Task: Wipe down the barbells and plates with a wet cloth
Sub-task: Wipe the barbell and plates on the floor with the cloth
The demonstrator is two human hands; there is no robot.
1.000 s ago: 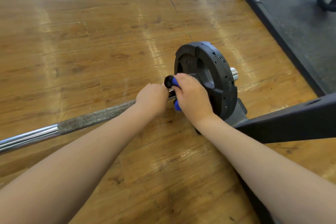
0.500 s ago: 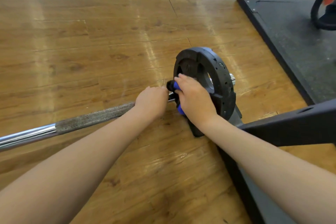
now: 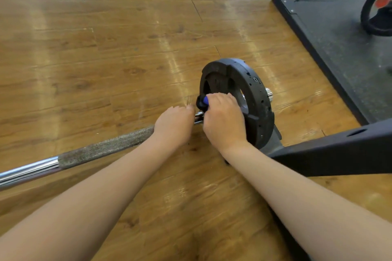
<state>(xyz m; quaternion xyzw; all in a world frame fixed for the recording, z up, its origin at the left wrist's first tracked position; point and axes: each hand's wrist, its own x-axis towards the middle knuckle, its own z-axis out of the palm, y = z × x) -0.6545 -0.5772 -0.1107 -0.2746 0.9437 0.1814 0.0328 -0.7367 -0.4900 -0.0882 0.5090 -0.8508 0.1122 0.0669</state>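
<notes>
From the head view, my left hand [image 3: 174, 126] was curled over the barbell [image 3: 101, 150], gripping the shaft just where the rough knurled stretch ended, close beside the plate. My right hand [image 3: 224, 121] was clenched around the blue-and-black collar clamp [image 3: 202, 101] that sat on the bar against the inner face of the black weight plate [image 3: 252, 99]. A short bright piece of shaft showed between my two hands, which lay nearly touching. The plate stood upright on the wooden floor [image 3: 127, 48], just beyond my right knuckles, and the chrome end of the sleeve [image 3: 268, 92] poked out on its far side.

To the right, a dark metal frame leg [image 3: 339, 150] ran along the floor, its foot right behind the plate and crowding that side. Farther off lay a black rubber platform [image 3: 339, 34], with another plate [image 3: 377, 15], black with a red centre, at its far edge, well apart from me.

The bar ran away to my left, knurled grey near my grip and then smooth chrome. The plate's rim was matt black, scuffed and pitted with small holes.
</notes>
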